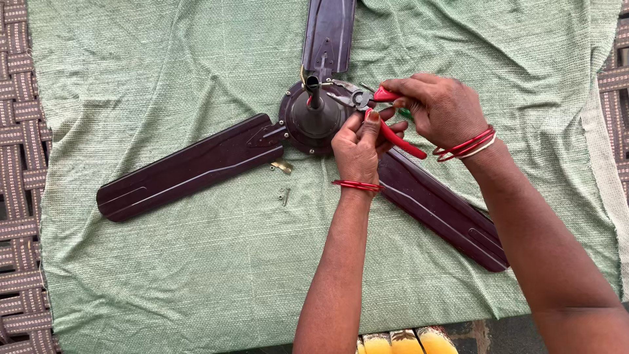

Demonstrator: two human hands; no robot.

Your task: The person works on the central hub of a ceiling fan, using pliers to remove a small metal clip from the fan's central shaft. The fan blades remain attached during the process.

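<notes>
- Head view: a dark maroon three-bladed metal ceiling fan point(196, 167) lies on a green woven cloth point(164, 275), blades at twelve, four and eight o'clock.
- The right hand point(445, 108) grasps red-handled steel pliers point(367, 99), jaws reaching toward the hub's rod point(314, 92).
- The left hand point(359, 147) grips the lower handle.
- Small loose screws point(284, 195) lie at the hub's six o'clock.

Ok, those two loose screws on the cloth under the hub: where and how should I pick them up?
Pinch the loose screws across their thin shafts, coming straight down from above. They lie flat on the green cloth in open space, apart from the left blade and the brass piece. Both hands are busy with the pliers.
</notes>
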